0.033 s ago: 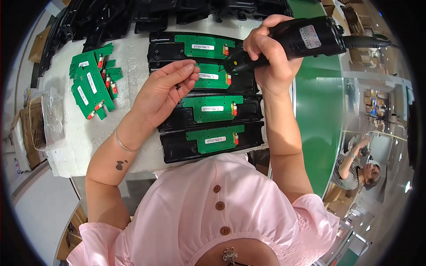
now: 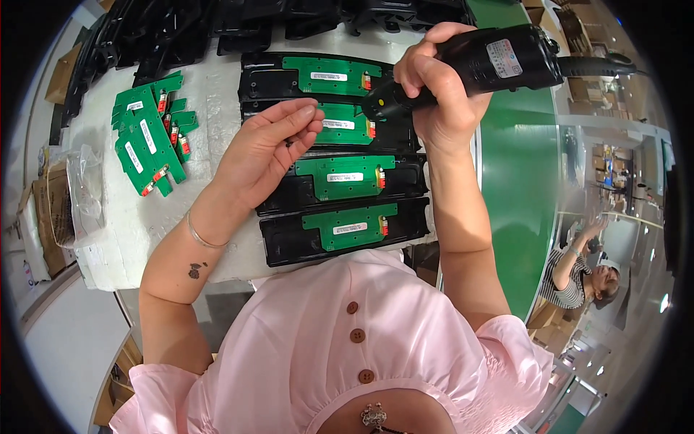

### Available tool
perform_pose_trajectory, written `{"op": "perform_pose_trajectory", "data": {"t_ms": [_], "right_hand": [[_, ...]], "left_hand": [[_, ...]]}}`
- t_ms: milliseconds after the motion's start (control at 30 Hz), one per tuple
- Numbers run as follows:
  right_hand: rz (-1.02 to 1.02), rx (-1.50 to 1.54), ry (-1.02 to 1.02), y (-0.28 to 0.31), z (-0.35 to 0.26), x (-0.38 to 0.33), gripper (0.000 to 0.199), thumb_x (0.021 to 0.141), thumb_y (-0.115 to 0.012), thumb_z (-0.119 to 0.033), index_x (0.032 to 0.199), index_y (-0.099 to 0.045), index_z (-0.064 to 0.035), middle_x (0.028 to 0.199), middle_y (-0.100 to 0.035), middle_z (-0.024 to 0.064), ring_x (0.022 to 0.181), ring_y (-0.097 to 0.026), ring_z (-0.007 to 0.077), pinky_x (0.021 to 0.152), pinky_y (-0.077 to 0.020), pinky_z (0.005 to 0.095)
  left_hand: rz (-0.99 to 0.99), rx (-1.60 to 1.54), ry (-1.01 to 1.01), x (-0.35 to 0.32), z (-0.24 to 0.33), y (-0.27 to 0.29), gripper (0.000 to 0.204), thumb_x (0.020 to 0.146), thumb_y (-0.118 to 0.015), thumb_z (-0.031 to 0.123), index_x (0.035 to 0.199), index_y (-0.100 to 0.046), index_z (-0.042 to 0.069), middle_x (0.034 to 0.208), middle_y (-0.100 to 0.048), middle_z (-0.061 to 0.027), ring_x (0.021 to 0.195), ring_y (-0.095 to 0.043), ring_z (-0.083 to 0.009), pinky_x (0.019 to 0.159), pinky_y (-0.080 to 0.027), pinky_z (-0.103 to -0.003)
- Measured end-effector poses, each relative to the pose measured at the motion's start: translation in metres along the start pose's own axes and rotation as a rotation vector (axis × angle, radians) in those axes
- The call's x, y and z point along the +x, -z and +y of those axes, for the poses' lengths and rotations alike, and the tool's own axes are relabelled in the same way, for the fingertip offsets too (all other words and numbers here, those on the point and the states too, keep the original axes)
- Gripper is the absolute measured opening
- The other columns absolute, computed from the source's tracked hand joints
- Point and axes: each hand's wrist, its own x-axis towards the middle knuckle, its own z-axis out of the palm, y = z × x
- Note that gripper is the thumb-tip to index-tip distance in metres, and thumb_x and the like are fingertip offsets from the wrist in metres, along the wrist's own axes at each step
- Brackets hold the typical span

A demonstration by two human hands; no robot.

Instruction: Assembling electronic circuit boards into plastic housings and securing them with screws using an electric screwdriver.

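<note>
A workbench is being viewed from above, over the front of a pink buttoned blouse (image 2: 347, 347). A black electric screwdriver (image 2: 491, 61) is being gripped in the right hand (image 2: 441, 90), the fingers wrapped tightly around its body, with its tip being pointed down and to the left at the second of four black trays (image 2: 340, 188) lying in a row on the white table (image 2: 210, 137). A green circuit board (image 2: 343, 173) is being carried in each tray. The left hand (image 2: 264, 152) is being held just above the trays, its fingertips being pressed together in a pinch; something small and dark may be pinched there, but it is too small to tell. A loose pile of green boards (image 2: 148, 134) is lying to the left, well apart from the trays.
</note>
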Motion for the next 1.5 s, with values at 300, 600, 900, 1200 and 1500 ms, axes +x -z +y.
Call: {"op": "perform_pose_trajectory", "data": {"t_ms": [300,600,900,1200,1500], "right_hand": [[-0.134,-0.125,0.000,0.001,0.003,0.006,0.017,0.066,-0.050,0.004,0.082,-0.046,-0.0005,0.058,-0.047,0.0065,0.046,-0.043,0.0130,0.046,-0.0383,0.0281],[-0.009,-0.010,0.087,-0.003,0.018,0.007,0.020,0.058,-0.062,-0.001,0.074,-0.051,-0.0027,0.060,-0.045,-0.0043,0.058,-0.042,0.0035,0.049,-0.0364,0.0216],[0.100,0.212,0.278,-0.017,-0.072,-0.022,0.013,0.064,-0.055,0.004,0.075,-0.050,-0.0019,0.065,-0.048,0.0005,0.055,-0.045,0.0049,0.046,-0.0353,0.0212],[0.044,0.261,0.272,-0.020,-0.071,-0.031,0.019,0.065,-0.055,0.006,0.081,-0.049,-0.0011,0.068,-0.049,0.0020,0.057,-0.046,0.0070,0.050,-0.0370,0.0212],[0.065,0.417,0.148,-0.019,-0.064,-0.033,0.019,0.065,-0.057,0.000,0.082,-0.049,-0.0006,0.065,-0.050,0.0018,0.055,-0.046,0.0059,0.049,-0.0374,0.0206]], "left_hand": [[0.058,0.081,-0.005,-0.004,0.000,0.000,0.022,0.084,-0.054,0.007,0.105,-0.053,-0.001,0.094,-0.058,-0.0069,0.084,-0.056,-0.0100,0.075,-0.048,-0.019],[-0.005,-0.120,0.022,0.008,0.001,0.029,0.033,0.087,-0.044,-0.001,0.119,-0.038,-0.005,0.106,-0.051,-0.0137,0.096,-0.052,-0.0181,0.084,-0.047,-0.024],[-0.098,-0.406,0.258,-0.004,-0.014,0.013,0.020,0.090,-0.043,0.010,0.106,-0.049,-0.001,0.097,-0.052,-0.0109,0.084,-0.051,-0.0159,0.075,-0.050,-0.026],[-0.086,-0.447,0.270,-0.012,-0.015,-0.001,0.019,0.091,-0.043,0.013,0.102,-0.049,-0.001,0.092,-0.051,-0.0086,0.083,-0.050,-0.0154,0.074,-0.049,-0.026],[-0.097,-0.553,0.378,-0.014,-0.013,-0.008,0.015,0.089,-0.046,0.013,0.098,-0.046,0.000,0.082,-0.044,-0.0041,0.073,-0.044,-0.0120,0.064,-0.043,-0.022]]}}
